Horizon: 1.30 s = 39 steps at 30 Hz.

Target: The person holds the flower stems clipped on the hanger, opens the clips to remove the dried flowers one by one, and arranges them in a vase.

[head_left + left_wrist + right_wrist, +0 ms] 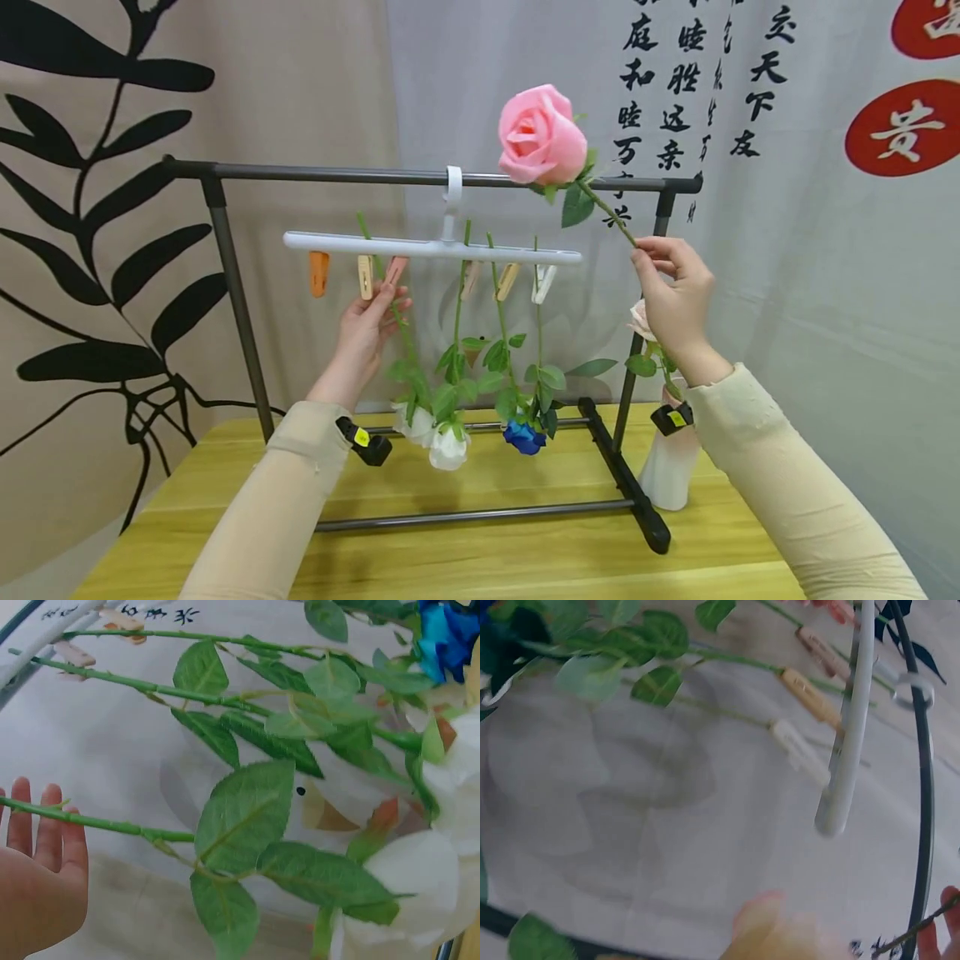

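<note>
My left hand (362, 337) pinches a pink clothespin (397, 268) under the white hanger (337, 242). Past those fingers runs the green stem (112, 823) of an upside-down white rose (414, 423). Up at the right, my right hand (677, 296) pinches the stem of a pink rose (542, 137) between thumb and fingers, bloom tilted up and left. A second white rose (448, 448) and a blue rose (524, 437) hang head down at the hanger's right half, by the tan (507, 282) and white (543, 284) clothespins.
A dark metal rack (315, 173) carries the hanger above a wooden table (510, 558). Orange (318, 274) and pale yellow (365, 277) clothespins sit at the hanger's left. Behind the rack's right leg, a white vase (667, 475) holds a pale rose (641, 321).
</note>
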Motion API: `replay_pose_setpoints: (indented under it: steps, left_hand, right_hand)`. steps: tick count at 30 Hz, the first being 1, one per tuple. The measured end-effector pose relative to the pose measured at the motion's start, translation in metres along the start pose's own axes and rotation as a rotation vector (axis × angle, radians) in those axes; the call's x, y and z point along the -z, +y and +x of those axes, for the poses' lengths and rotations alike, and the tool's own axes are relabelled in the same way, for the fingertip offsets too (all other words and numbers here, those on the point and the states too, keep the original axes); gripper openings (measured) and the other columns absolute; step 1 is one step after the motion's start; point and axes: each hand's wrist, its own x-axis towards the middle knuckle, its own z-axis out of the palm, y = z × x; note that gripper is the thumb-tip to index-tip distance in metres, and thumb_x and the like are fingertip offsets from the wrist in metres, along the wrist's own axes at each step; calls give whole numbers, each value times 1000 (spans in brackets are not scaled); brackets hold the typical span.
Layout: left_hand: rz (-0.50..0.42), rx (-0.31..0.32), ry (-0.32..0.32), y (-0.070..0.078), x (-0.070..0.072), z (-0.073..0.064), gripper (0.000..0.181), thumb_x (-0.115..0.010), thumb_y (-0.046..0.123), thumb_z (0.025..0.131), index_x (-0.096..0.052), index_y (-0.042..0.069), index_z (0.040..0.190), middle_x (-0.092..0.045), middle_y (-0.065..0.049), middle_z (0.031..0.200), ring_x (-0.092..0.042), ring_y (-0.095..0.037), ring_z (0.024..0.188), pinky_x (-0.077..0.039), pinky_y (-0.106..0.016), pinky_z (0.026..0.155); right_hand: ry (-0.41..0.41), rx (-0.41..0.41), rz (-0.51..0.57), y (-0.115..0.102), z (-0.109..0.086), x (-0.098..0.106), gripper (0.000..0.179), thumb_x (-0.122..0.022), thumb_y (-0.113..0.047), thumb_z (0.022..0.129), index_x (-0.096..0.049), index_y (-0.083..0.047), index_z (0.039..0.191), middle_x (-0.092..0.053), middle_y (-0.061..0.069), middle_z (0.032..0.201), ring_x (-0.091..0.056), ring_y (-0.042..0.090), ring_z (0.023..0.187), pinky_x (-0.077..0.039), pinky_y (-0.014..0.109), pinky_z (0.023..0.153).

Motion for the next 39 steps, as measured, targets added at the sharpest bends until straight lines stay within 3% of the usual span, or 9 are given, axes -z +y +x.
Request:
replay_pose_setpoints:
  steps: [5, 12, 20, 33, 39]
  left_hand:
    - [-29, -30, 2, -1, -2, 0, 12, -64, 23, 95, -59, 19, 85, -73, 4, 91, -69, -13, 85, -51, -26, 74]
    - [-24, -41, 11, 3, -1, -2, 10, -64, 23, 95, -59, 17, 89, -72, 3, 89, -69, -14, 84, -52, -26, 71]
    - [-33, -29, 11, 11, 4, -4, 11, -65, 23, 94, -59, 16, 88, -70, 2, 82, -69, -13, 78, -50, -25, 70]
    - [-9, -42, -18, 11, 2, -3, 12, -65, 24, 94, -61, 15, 86, -70, 2, 81, -69, -12, 76, -53, -24, 69]
    - [-11, -46, -30, 7, 3, -3, 11, -65, 22, 94, -62, 15, 87, -70, 1, 82, -69, -12, 77, -53, -24, 69]
  right_hand:
    - [31, -115, -58, 12, -4, 20, 14, -66, -5, 91, -70, 5, 100, -67, 4, 90, -59, 2, 78, -48, 15, 75]
    - [47, -176, -89, 24, -8, 44, 11, -66, -4, 91, -70, 2, 99, -69, 9, 90, -60, 1, 74, -48, 13, 70]
    - [47, -256, -138, 41, -22, 65, 13, -66, -6, 91, -69, 5, 99, -62, -19, 79, -60, -2, 72, -45, 10, 62]
    - [-28, -518, -119, 67, -62, 92, 17, -64, -8, 93, -65, 4, 106, -64, -11, 80, -63, 3, 71, -51, 11, 67]
    - [-48, -563, -120, 76, -78, 100, 15, -64, -7, 93, -65, 4, 104, -64, -10, 79, -63, 3, 70, -52, 13, 64]
